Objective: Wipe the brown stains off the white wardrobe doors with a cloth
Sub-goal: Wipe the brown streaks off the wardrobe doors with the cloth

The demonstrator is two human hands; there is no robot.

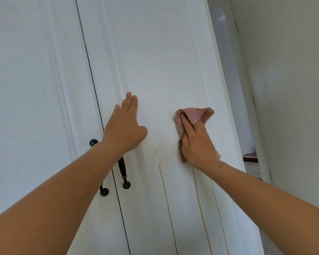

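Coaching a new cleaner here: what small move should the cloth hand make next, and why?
Probably slide the right hand and its pink cloth down and left onto the brown smear and the drip lines below; both show unwiped on the right door, which the left hand braces.

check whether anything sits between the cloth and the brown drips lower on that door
Nothing visible does. The right hand holds the pink cloth against the wardrobe door; the brown drip lines run down bare panel below it. The left hand rests flat further left.
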